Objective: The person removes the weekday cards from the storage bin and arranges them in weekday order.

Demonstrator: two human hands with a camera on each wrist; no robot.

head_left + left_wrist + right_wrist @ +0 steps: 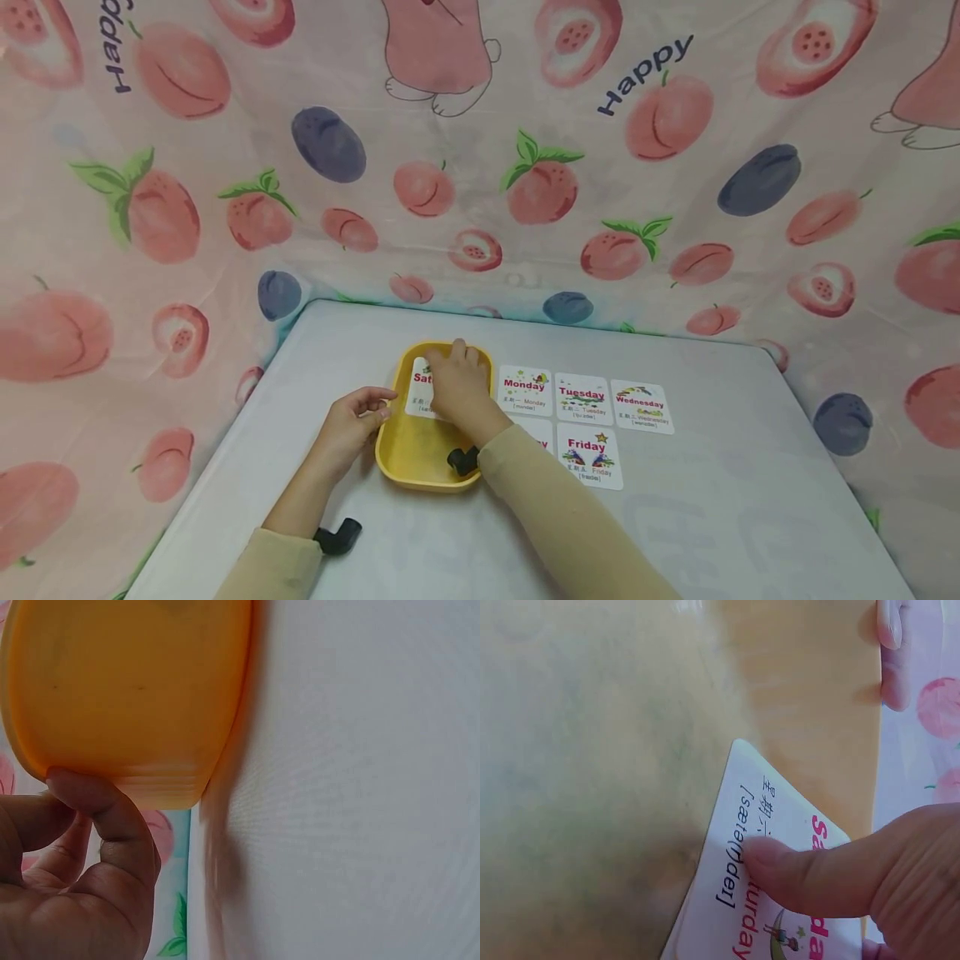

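My right hand reaches into a yellow tray and pinches a white Saturday card, its thumb flat on the printed face. The edge of another white card shows just under it in the right wrist view. My left hand is at the tray's left side, its bent fingertips against the outside near the rim. In the left wrist view that tray wall fills the upper left. The right hand covers part of the Saturday card in the head view.
Right of the tray, Monday, Tuesday and Wednesday cards form a row. Below them lie a Friday card and one partly hidden by the right forearm. A peach-printed cloth hangs behind and beside the white table.
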